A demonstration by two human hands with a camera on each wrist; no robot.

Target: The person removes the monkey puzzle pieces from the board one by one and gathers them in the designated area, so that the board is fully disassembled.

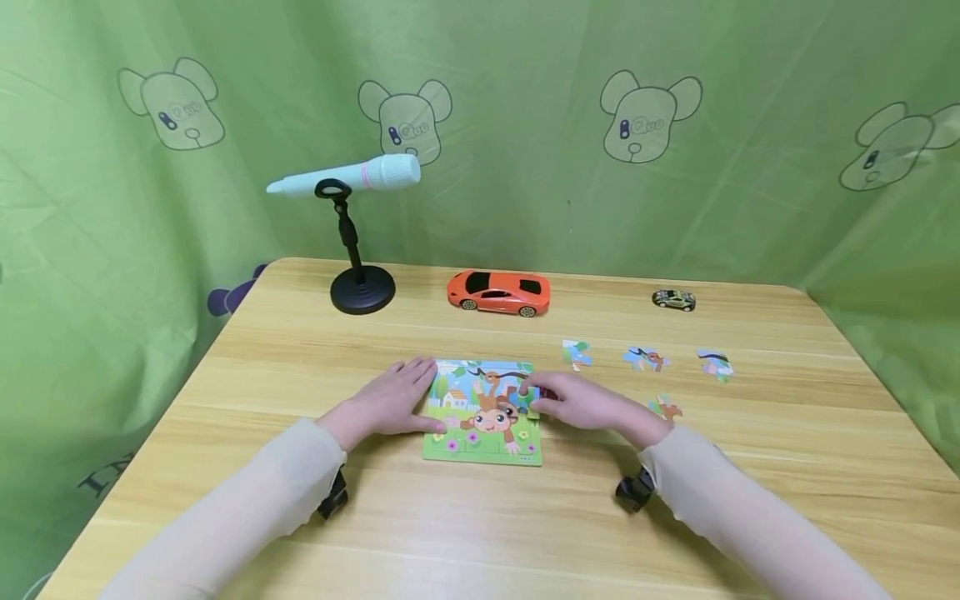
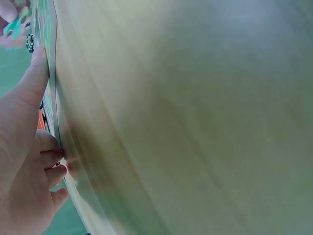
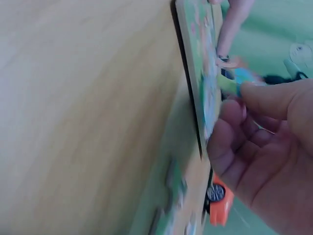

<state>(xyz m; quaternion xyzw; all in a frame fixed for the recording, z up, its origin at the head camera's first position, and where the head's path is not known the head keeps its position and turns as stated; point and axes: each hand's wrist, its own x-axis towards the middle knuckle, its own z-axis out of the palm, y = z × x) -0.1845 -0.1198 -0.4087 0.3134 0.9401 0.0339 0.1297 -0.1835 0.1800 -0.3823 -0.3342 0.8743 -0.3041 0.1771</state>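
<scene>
A monkey jigsaw puzzle in a flat tray (image 1: 480,456) lies on the table in the head view. My left hand (image 1: 397,400) rests at its left side with fingers extended, the thumb (image 2: 34,78) lying over the tray's edge. Over the right part of the picture, my right hand (image 1: 581,402) pinches a puzzle piece (image 3: 240,77) between thumb and fingers. That piece is tilted above the tray in the right wrist view, its colours green and blue.
Several loose puzzle pieces (image 1: 647,358) lie to the right on the wooden table (image 1: 480,533). Along the back stand a light blue microphone (image 1: 345,177) on a black stand (image 1: 363,289), an orange toy car (image 1: 498,293) and a small patterned toy car (image 1: 673,300). Green curtains (image 1: 525,217) hang behind.
</scene>
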